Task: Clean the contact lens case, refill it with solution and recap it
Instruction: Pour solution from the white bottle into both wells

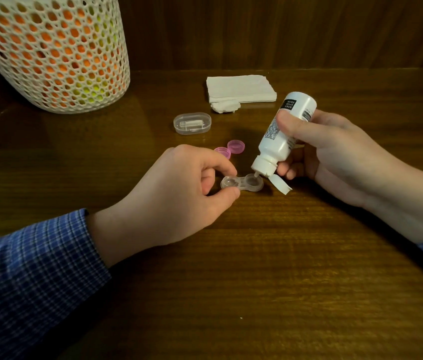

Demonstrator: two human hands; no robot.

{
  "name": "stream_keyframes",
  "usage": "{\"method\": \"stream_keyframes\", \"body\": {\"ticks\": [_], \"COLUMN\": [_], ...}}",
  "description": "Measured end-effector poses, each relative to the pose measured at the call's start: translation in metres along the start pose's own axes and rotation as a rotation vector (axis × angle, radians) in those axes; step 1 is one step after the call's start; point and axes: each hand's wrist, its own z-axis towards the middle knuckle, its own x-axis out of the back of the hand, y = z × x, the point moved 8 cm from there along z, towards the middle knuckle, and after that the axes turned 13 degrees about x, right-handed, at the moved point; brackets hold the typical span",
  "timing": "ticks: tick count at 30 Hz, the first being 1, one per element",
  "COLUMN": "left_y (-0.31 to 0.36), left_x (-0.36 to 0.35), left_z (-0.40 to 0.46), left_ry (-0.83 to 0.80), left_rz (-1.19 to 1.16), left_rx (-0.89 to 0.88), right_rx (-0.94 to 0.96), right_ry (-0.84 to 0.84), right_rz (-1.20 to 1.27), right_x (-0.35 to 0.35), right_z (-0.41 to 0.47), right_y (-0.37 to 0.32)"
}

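A clear two-well contact lens case [244, 183] lies flat on the wooden table [270, 268] with both wells uncapped. My left hand [179, 193] pinches its left well between thumb and fingers. My right hand [330, 154] grips a white solution bottle [283, 133], tipped nozzle-down. The nozzle tip sits just over the right well, and the bottle's flip cap [280, 185] hangs open beside it. Two pink caps [231, 148] rest on the table just behind my left hand, the left one partly hidden by my fingers.
A small clear plastic box [192, 123] lies behind the caps. A stack of white tissues [240, 88] with a crumpled piece [226, 106] in front sits further back. A tall white mesh basket [49, 53] stands at the far left against a wooden wall.
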Motion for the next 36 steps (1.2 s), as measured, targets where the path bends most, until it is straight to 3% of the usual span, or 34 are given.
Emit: {"method": "stream_keyframes", "body": {"ticks": [15,24,36], "left_y": [0.000,-0.001,0.001], "left_x": [0.001,0.000,0.001], "left_z": [0.000,0.000,0.000], "left_ry": [0.004,-0.015,-0.006], "left_rz": [0.005,-0.007,-0.008], "left_rx": [0.008,0.013,-0.006], "right_rx": [-0.010,-0.144,-0.008], "right_ry": [0.008,0.213,0.010], "right_rz": [-0.013,0.170,-0.009], "right_x": [0.002,0.018,0.002], "right_z": [0.000,0.002,0.001], "right_y": [0.001,0.008,0.001]}}
